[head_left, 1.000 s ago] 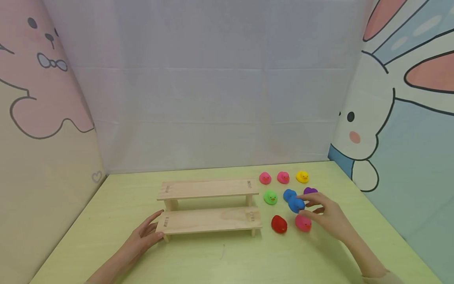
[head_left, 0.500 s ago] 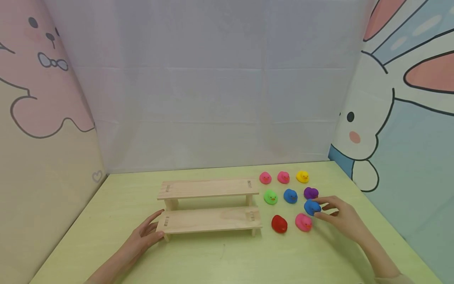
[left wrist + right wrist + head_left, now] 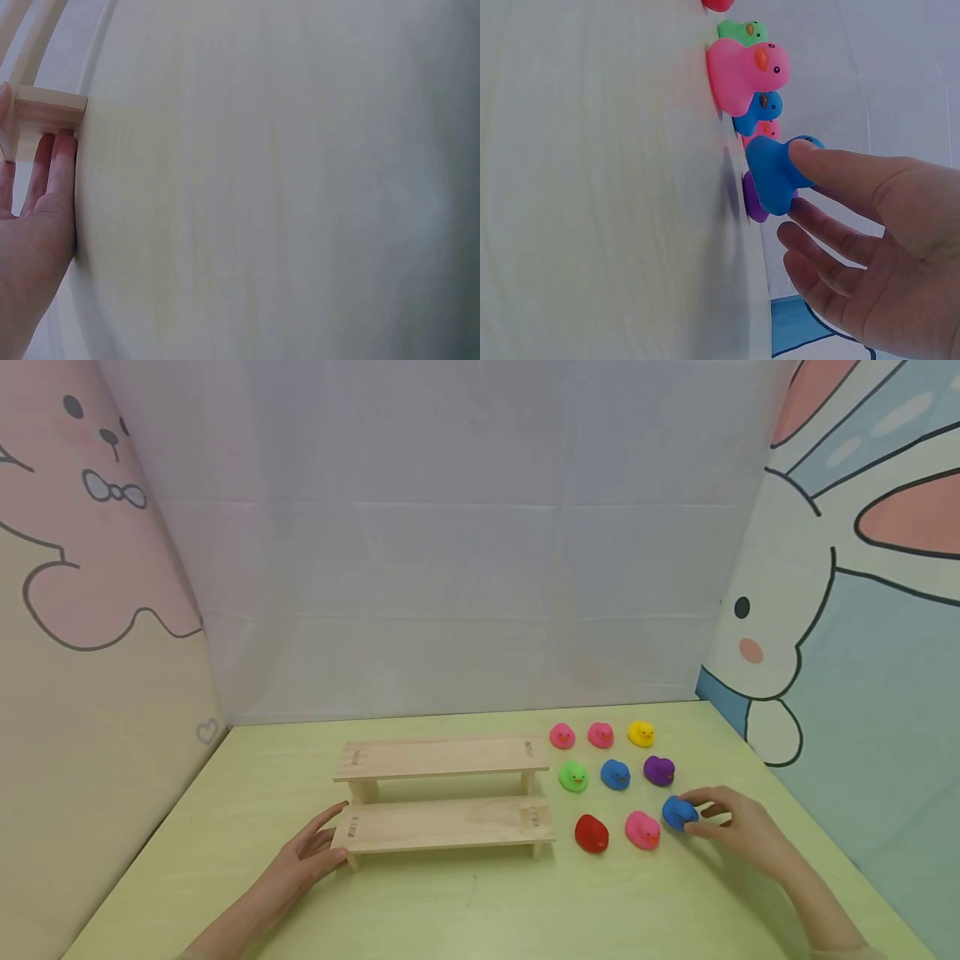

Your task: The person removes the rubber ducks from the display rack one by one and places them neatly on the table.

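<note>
My right hand [image 3: 738,827] pinches a blue rubber duck [image 3: 678,813] between thumb and fingers. In the right wrist view this blue duck [image 3: 772,171] is close to the table surface, its shadow beside it. A pink duck [image 3: 642,830] stands just left of it, and a purple duck [image 3: 659,770] is behind it. My left hand [image 3: 300,867] holds the left end of a two-step wooden stand [image 3: 442,825], thumb at the front corner and fingers along the side. In the left wrist view the fingers [image 3: 61,169] touch the wood.
Left of the pink duck lies a red duck [image 3: 592,833]. A green duck [image 3: 573,776] and another blue duck [image 3: 615,774] form the middle row. Two pink ducks [image 3: 562,736] and a yellow duck [image 3: 641,733] line the back. Printed curtains surround the table [image 3: 465,910].
My right hand has carried the blue duck rightward and toward me, from beside the other blue duck to the right of the front pink duck. The left hand stays on the stand.
</note>
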The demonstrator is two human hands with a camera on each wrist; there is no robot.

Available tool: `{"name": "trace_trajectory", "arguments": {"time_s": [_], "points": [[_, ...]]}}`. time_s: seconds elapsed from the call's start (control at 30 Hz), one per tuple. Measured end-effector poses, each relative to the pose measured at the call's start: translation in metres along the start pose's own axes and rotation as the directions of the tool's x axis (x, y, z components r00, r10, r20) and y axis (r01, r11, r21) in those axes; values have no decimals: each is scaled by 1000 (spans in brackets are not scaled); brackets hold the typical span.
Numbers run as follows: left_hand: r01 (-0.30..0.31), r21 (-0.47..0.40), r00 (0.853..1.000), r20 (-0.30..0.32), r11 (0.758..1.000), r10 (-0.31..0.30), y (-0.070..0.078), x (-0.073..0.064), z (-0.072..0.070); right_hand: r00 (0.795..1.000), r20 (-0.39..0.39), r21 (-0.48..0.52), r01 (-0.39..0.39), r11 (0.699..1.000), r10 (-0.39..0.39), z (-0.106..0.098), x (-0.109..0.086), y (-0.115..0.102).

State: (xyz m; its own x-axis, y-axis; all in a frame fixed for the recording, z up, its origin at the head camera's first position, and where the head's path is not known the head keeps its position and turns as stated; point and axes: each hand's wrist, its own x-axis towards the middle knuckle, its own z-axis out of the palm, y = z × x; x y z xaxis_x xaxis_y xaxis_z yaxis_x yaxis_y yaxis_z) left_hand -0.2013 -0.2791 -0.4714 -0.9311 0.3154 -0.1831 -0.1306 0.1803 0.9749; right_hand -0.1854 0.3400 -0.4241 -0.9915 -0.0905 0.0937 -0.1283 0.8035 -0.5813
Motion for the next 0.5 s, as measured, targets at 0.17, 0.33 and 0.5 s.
{"name": "trace_trajectory", "arguments": {"time_s": [0.17, 0.33, 0.5], "points": [[1, 10, 1000, -2, 1000, -1, 0, 0, 0, 999, 51, -12, 7, 1000, -7, -2, -3, 7], [-5, 11, 1000, -6, 1000, 5, 0, 0, 0, 993, 116, 2, 2, 1000, -2, -5, -4, 13], [-6, 9, 1000, -6, 1000, 6, 1, 0, 0, 989, 144, 1, -26, 1000, 26, -10, -3, 16]]}}
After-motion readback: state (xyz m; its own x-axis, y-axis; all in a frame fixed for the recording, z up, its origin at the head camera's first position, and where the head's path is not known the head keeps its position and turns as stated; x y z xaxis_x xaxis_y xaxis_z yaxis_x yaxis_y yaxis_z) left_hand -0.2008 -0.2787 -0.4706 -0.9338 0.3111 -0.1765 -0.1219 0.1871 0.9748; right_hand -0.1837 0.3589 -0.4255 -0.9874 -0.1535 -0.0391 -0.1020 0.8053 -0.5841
